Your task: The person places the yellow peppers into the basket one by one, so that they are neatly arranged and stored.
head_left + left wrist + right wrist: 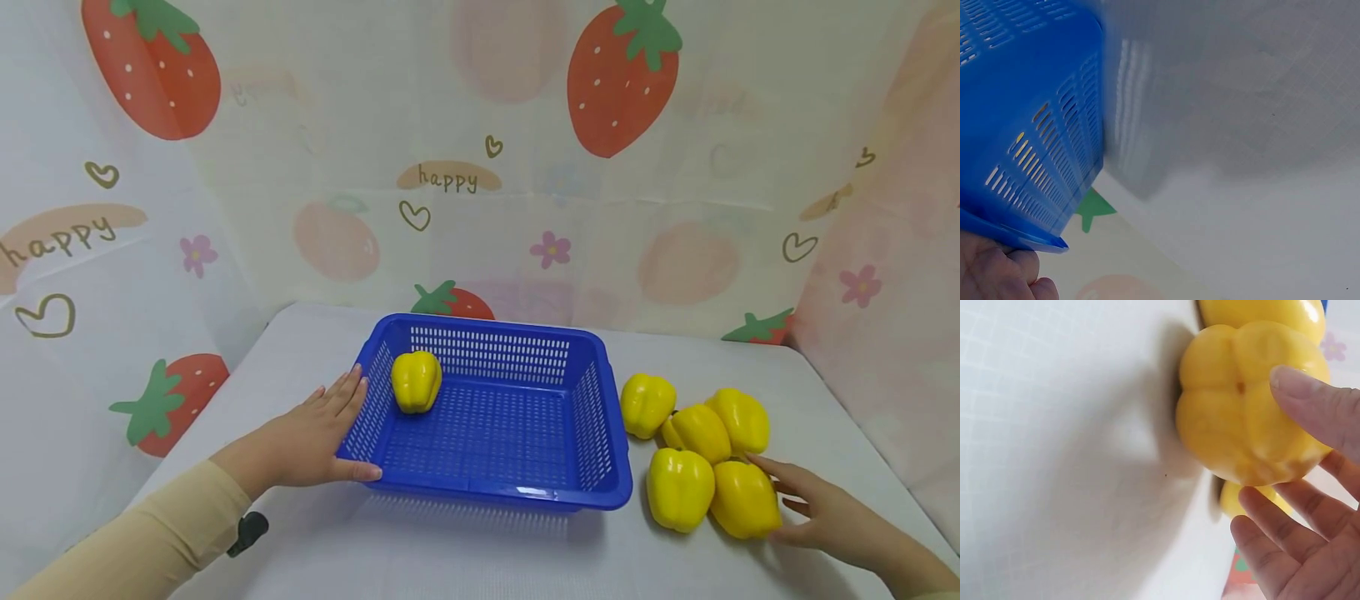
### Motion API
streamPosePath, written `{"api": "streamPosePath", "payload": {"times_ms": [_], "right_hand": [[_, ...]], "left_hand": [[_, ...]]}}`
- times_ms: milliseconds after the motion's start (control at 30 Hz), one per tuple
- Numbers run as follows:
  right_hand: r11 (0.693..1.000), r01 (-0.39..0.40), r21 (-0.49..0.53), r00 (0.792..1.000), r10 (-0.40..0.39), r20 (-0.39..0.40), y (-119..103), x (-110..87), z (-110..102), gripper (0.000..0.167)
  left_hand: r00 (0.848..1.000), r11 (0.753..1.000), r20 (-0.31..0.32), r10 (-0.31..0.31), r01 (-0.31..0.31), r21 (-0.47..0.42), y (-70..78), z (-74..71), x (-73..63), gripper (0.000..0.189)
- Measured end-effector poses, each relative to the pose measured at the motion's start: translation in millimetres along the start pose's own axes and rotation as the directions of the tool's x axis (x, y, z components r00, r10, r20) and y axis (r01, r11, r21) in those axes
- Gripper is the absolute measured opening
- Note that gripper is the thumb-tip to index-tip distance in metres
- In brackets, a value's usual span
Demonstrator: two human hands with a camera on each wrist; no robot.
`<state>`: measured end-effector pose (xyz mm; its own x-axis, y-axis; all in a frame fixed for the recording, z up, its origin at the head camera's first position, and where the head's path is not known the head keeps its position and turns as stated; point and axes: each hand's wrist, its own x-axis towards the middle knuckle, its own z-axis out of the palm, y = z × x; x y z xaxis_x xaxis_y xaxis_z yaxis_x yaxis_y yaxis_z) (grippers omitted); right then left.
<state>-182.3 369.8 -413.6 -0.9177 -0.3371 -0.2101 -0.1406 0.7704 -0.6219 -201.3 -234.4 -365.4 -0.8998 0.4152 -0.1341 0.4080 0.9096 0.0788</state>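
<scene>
A blue slotted plastic basket (517, 492) stands on the white table. My left hand (318, 437) rests along its left rim with fingers extended, the thumb lying on the near corner; in the left wrist view, the fingers (1000, 272) are right at the rim. Inside the basket, at its left end, sits one yellow bell pepper (416, 382). My right hand (832, 512) is at the nearest right pepper (746, 500) of a group. In the right wrist view, the thumb (1304, 394) overlaps that bell pepper (1216, 425) and the other fingers spread loosely below it.
More yellow bell peppers sit close together right of the basket: one by its wall (648, 406), one in front (680, 489), others behind (697, 432). Printed cloth (517, 150) with strawberries surrounds the table's back and sides. A small black object (249, 532) shows by the left sleeve.
</scene>
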Motion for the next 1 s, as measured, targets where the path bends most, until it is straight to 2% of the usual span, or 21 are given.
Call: {"api": "streamPosePath", "payload": {"times_ms": [367, 600, 733, 1000], "right_hand": [[0.998, -0.025, -0.051, 0.999, 0.023, -0.035, 0.3, 6.5, 3.4, 0.098], [0.998, 0.022, -0.067, 0.999, -0.024, -0.033, 0.3, 6.3, 2.2, 0.091], [0.997, 0.021, -0.081, 0.999, -0.025, -0.043, -0.5, 6.2, 3.2, 0.090], [0.989, 0.055, -0.137, 0.992, -0.069, -0.105, 2.5, 6.9, 5.5, 0.085]], "left_hand": [[1.000, 1.000, -0.004, -0.002, 0.002, 0.003, -0.7, 0.6, 0.7, 0.120], [1.000, 1.000, -0.002, -0.004, 0.004, 0.008, -0.4, 0.3, 0.5, 0.120], [1.000, 1.000, -0.003, -0.002, 0.002, 0.007, -0.5, 0.0, 0.6, 0.120], [1.000, 1.000, -0.004, -0.003, 0.003, 0.004, -0.1, 0.5, 0.3, 0.120]]}}
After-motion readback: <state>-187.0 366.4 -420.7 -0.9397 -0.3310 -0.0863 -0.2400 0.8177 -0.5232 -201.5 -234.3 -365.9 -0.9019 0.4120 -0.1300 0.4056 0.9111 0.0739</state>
